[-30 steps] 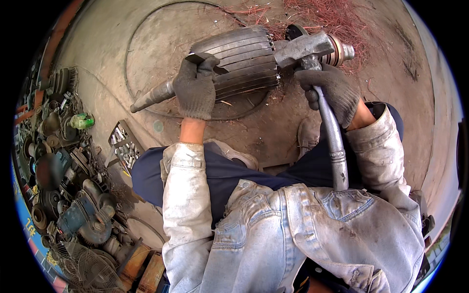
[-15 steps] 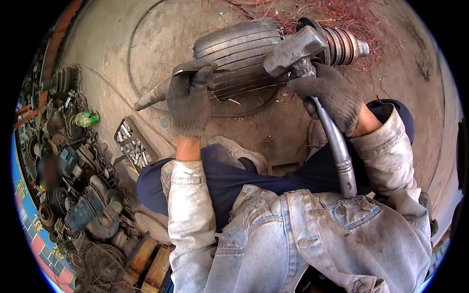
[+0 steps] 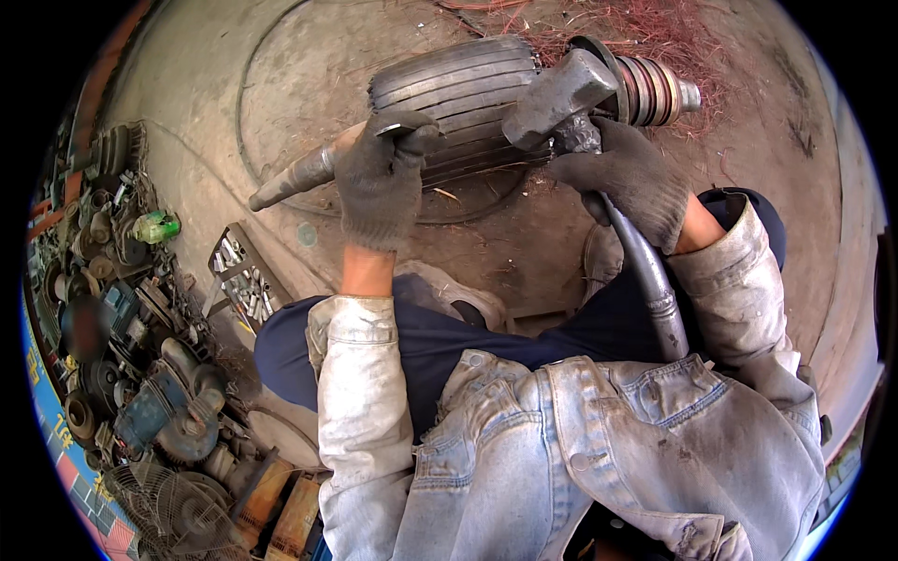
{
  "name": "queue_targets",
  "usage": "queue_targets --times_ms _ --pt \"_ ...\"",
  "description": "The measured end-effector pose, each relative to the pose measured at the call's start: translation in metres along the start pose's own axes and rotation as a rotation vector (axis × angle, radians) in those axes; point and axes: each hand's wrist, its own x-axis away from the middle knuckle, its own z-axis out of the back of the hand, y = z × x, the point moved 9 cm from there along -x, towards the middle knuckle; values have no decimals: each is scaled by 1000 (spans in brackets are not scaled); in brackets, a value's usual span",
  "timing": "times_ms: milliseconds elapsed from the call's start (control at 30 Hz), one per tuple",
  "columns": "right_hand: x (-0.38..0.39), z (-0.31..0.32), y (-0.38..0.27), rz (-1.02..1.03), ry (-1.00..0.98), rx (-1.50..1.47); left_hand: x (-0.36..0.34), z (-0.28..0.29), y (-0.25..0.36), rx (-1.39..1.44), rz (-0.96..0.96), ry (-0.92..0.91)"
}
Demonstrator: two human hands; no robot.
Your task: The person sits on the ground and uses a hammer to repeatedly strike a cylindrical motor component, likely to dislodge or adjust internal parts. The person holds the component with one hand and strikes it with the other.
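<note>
A large wound-rotor armature [image 3: 458, 84] from an electric motor lies on the ground ahead of me. Its tapered shaft [image 3: 297, 178] points left and its banded slip rings [image 3: 645, 89] are on the right. My right hand [image 3: 636, 178], in a dark knit glove, is closed round the neck of a sledgehammer [image 3: 572, 92]. The hammer's head hangs over the rotor, and its metal handle slants down to my lap. My left hand [image 3: 382, 187], gloved too, pinches a thin flat metal piece [image 3: 400, 128] at the rotor's left end. The fingers hide most of that piece.
Tangled reddish wire [image 3: 645, 28] lies behind the slip rings. A black cable [image 3: 241, 103] curves over the floor. Left of my knee sits a tray [image 3: 267, 262] of small metal pieces. Scrap machine parts [image 3: 154, 411] and a green bottle [image 3: 156, 226] fill the left side.
My left hand has moved slightly right, its fingers turning so that less of the thin metal piece shows. The hammer stays almost where it was in my right hand.
</note>
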Motion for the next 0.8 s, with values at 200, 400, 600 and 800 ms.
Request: queue_targets --times_ms 200,400,600,800 --pt "47 -12 -82 326 60 267 -3 -3 3 -76 -25 6" --pt "63 -53 -147 1003 96 835 5 -17 16 -171 -205 39" --pt "36 -33 -128 780 -67 500 -3 -6 20 -171 -27 49" --pt "16 59 -12 120 134 64 3 -24 -12 -1 90 123"
